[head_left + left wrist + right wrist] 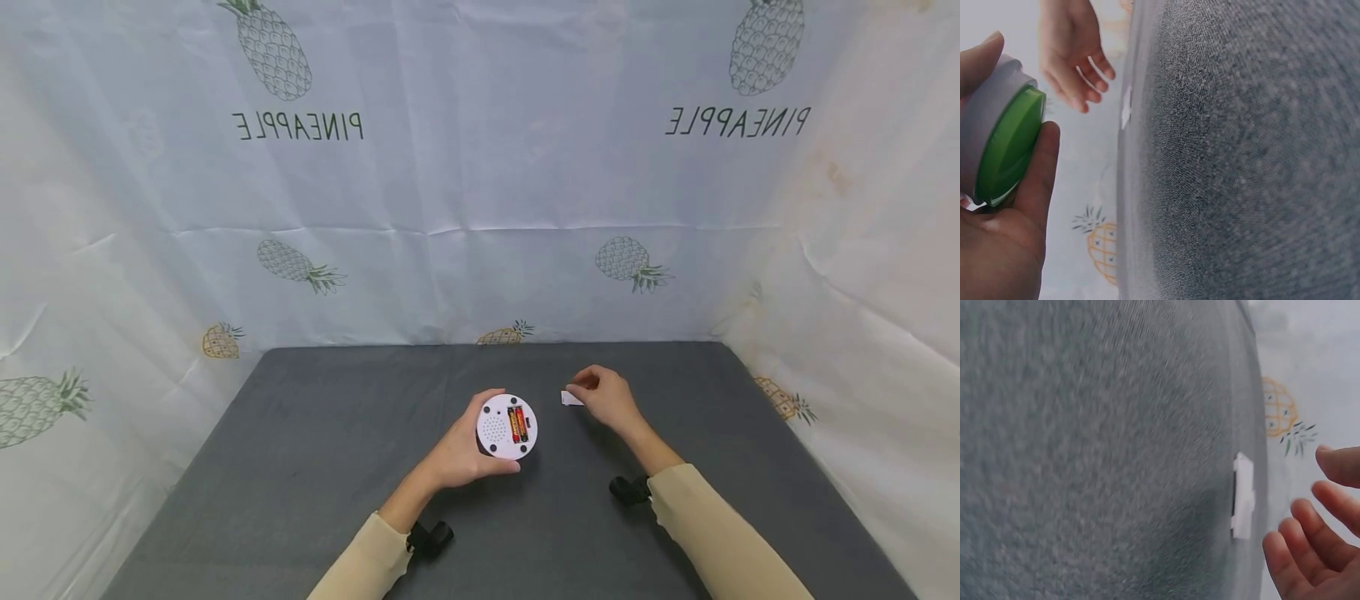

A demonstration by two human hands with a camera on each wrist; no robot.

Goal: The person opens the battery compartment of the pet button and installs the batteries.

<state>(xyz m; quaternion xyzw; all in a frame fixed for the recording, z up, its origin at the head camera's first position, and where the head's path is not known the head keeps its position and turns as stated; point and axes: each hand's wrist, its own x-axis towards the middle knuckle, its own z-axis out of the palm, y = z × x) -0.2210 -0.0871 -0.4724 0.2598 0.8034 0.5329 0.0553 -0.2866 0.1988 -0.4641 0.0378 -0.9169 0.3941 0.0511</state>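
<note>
My left hand (457, 454) grips a round white push-button buzzer (493, 433) by its rim, underside up in the head view. Two red and black batteries (518, 424) lie side by side in its uncovered compartment. In the left wrist view its green dome button (1013, 147) faces down toward the table, fingers along its edge. A small white battery cover (570, 398) lies on the table beyond the buzzer, to its right. Just above it hovers my right hand (609, 402), fingers loosely bent. The right wrist view shows a gap between these fingertips and the cover (1244, 497).
A dark grey cloth covers the table (337, 442). White curtains (465, 183) with pineapple prints hang behind its far edge and along both sides. Each wrist carries a black camera mount (431, 540), close over the cloth.
</note>
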